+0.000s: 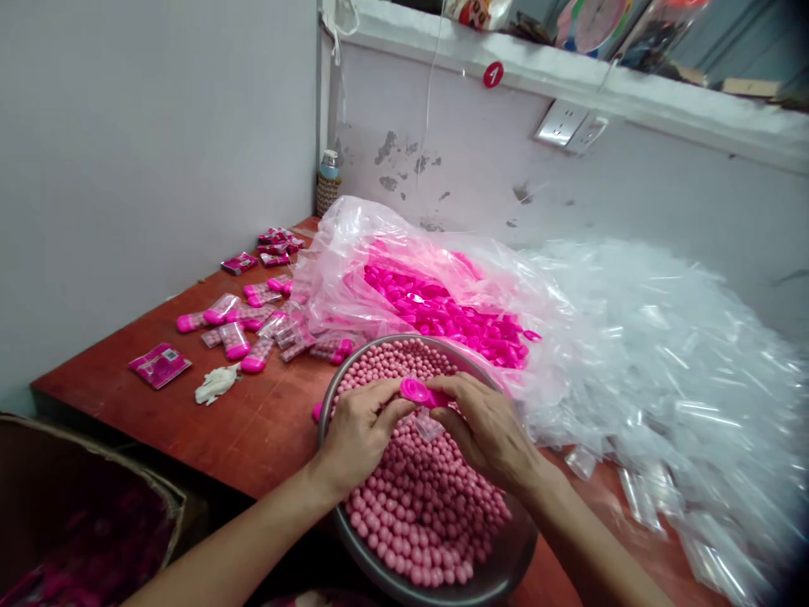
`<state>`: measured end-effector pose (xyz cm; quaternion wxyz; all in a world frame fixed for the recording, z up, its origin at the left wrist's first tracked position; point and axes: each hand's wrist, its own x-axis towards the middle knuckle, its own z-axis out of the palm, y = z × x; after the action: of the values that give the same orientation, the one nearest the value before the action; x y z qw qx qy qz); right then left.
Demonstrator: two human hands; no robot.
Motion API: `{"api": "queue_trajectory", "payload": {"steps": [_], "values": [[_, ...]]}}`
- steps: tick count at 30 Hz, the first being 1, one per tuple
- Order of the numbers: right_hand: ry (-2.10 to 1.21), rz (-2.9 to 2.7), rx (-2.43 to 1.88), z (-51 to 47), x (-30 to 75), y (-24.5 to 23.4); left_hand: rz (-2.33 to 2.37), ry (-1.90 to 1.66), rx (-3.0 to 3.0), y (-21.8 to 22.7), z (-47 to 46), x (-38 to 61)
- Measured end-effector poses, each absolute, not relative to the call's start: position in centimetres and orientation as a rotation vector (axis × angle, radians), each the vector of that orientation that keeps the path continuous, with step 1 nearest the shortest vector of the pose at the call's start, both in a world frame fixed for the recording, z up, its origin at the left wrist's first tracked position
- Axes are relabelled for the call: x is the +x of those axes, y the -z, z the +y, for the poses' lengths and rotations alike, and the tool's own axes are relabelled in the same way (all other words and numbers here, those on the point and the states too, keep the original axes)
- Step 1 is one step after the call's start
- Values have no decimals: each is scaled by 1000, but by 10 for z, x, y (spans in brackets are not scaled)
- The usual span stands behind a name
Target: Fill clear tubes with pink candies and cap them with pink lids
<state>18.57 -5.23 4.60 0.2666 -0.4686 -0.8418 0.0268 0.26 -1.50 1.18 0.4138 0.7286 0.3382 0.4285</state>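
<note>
Over the metal bowl, my left hand and my right hand meet at a bright pink plastic cap. Both hands are closed, thumbs and fingers pinching the cap from either side. A small clear plastic piece shows just below it, between the hands; whether it is joined to the cap I cannot tell. Many round pink beads or candies fill the bowl beneath.
Behind the bowl, an open plastic bag holds loose pink caps. Clear plastic tubes are heaped at right. Filled tubes, a pink packet and a white crumpled item lie left. A cardboard box stands lower left.
</note>
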Motion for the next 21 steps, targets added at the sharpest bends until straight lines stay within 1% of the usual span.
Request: {"api": "queue_trajectory", "payload": {"steps": [3, 6, 9, 14, 21], "values": [[-76, -2278, -1343, -54, 193, -43, 883, -1118, 1859, -11, -15, 3], [-260, -2073, -1449, -56, 199, -42, 880, -1154, 1815, -12, -14, 3], [-442, -1805, -1451, -57, 195, -42, 826, -1109, 1767, -13, -13, 4], [-688, -1716, -1328, -53, 178, -39, 799, -1083, 1704, -13, -16, 6], [-656, -1712, -1348, -54, 177, -34, 784, -1070, 1665, -16, -16, 5]]}}
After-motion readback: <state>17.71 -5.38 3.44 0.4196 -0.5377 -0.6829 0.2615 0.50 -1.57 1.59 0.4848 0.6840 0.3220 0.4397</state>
